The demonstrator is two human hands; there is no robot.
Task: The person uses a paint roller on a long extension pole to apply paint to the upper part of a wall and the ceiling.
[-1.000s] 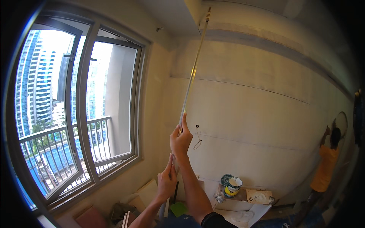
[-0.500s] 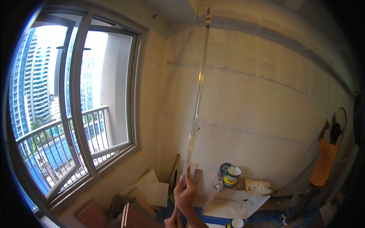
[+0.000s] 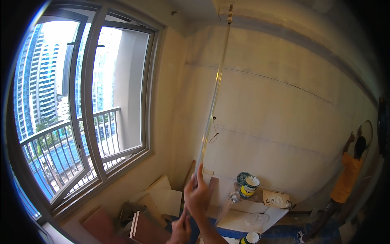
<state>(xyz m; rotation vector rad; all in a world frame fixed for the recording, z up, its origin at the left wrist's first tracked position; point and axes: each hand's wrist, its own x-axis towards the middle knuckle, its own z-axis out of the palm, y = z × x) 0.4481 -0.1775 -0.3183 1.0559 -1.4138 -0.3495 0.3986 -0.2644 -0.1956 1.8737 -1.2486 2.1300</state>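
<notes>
A long shiny metal pole slants up in front of me to the top of the pale wall. At its far tip is a small light-and-brown banded head, near the ceiling edge; its kind is too small to tell. My right hand is wrapped round the lower shaft, thumb and a finger pointing up along it. Just below, my left hand is closed round the same pole near the picture's lower edge. The pole's bottom end is hidden.
An open window with a balcony railing is at left. Boards lean in the corner. A paint bucket and a tray stand on a low bench; another bucket is below. A person in an orange shirt works at the right wall.
The pole's tip has shifted slightly right and up in the picture, and the view has turned a little. My left hand shows more fully; both hands keep their hold.
</notes>
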